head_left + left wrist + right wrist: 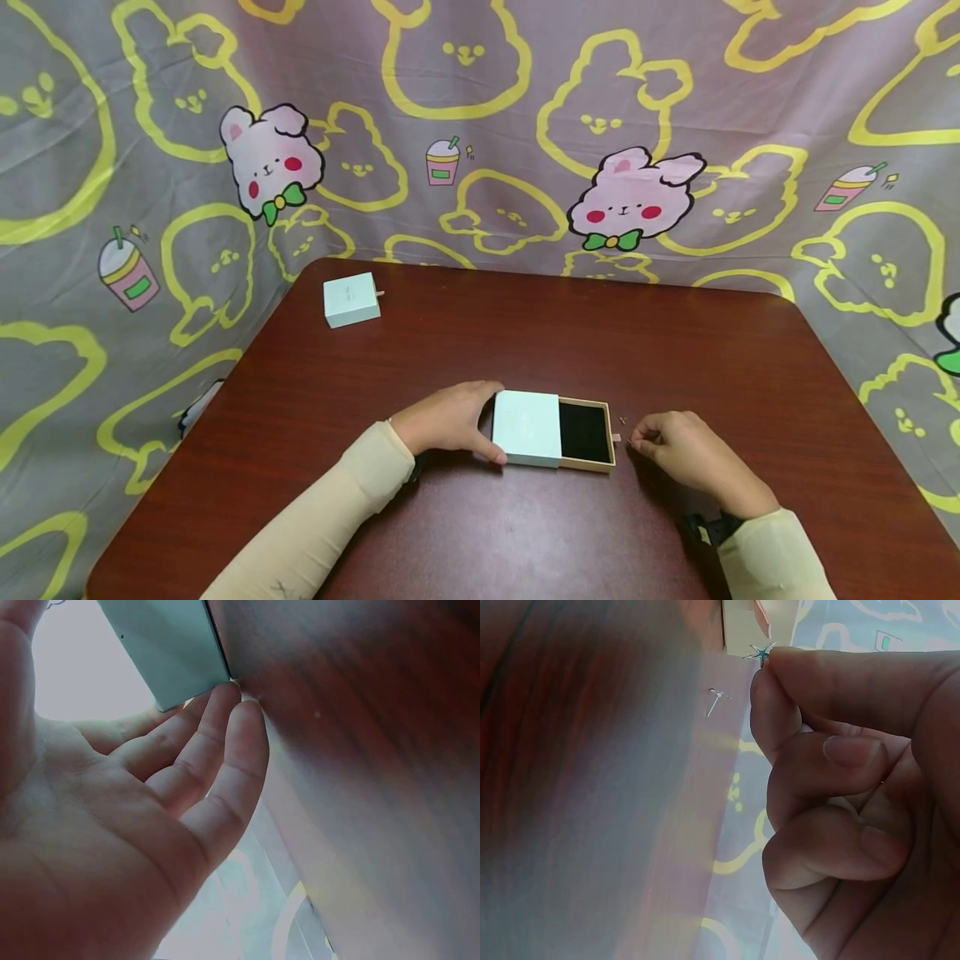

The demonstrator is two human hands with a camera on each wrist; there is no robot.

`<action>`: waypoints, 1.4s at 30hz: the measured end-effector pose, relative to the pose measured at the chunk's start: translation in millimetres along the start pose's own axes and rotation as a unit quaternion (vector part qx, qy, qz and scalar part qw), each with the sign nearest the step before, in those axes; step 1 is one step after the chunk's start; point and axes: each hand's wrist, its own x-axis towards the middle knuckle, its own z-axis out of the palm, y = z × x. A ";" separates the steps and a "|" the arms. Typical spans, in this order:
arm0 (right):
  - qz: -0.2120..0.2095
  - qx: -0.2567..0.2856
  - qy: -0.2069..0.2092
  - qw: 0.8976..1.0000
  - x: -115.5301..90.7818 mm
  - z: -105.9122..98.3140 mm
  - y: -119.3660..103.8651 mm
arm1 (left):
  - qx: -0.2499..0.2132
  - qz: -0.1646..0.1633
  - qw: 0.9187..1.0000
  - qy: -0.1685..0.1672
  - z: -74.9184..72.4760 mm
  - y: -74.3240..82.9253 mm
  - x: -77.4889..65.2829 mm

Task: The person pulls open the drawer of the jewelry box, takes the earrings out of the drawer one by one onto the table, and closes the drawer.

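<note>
Black padding lines the drawer; left hand grips the box, right hand seemingly a stud.

A reddish-brown counter with rounded far corners spreads before me, a pale glare across its near surface. Along its back and sides, creased grey-mauve fabric faces me, printed with yellow-outlined characters, red-cheeked bunnies in green bows and pink drink cups.
</note>
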 end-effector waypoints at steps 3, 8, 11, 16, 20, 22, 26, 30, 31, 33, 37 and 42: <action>0.001 0.001 -0.001 1.000 0.1 0.6 0.7 | 0.000 0.000 1.000 0.000 -0.6 0.7 -0.1; -0.003 -0.001 0.000 1.000 0.4 1.0 1.8 | 0.002 -0.004 1.000 -0.001 -1.4 0.8 -0.4; -0.005 -0.001 -0.001 1.000 0.5 0.9 2.0 | 0.002 -0.007 1.000 -0.003 -1.4 0.6 -0.4; -0.005 -0.001 -0.002 1.000 0.5 1.2 2.7 | 0.001 -0.006 1.000 -0.004 -1.4 1.1 -0.7; -0.008 -0.002 -0.003 1.000 0.5 1.8 3.2 | 0.001 -0.006 1.000 -0.004 -1.2 1.1 -0.3; -0.009 -0.001 -0.003 1.000 0.6 2.1 3.3 | -0.002 -0.006 1.000 -0.004 -1.2 1.1 -0.3; -0.007 0.000 -0.005 1.000 0.6 2.5 3.2 | -0.003 -0.005 1.000 -0.004 -1.0 0.6 -0.1; -0.005 0.000 -0.007 1.000 0.7 3.2 3.4 | -0.002 -0.004 1.000 -0.003 -0.5 -0.2 0.3; -0.005 -0.001 -0.007 1.000 0.8 3.5 3.5 | -0.001 -0.004 1.000 -0.003 -0.4 -0.3 0.4; -0.004 -0.001 -0.008 1.000 1.0 4.1 3.8 | -0.001 -0.005 1.000 -0.004 -0.3 -0.4 0.4; -0.004 -0.002 -0.009 1.000 1.5 5.1 4.4 | -0.003 -0.008 1.000 -0.005 -0.7 0.0 0.6; -0.008 -0.004 -0.009 1.000 1.9 5.5 4.8 | -0.003 -0.008 1.000 -0.006 -0.5 -0.1 1.0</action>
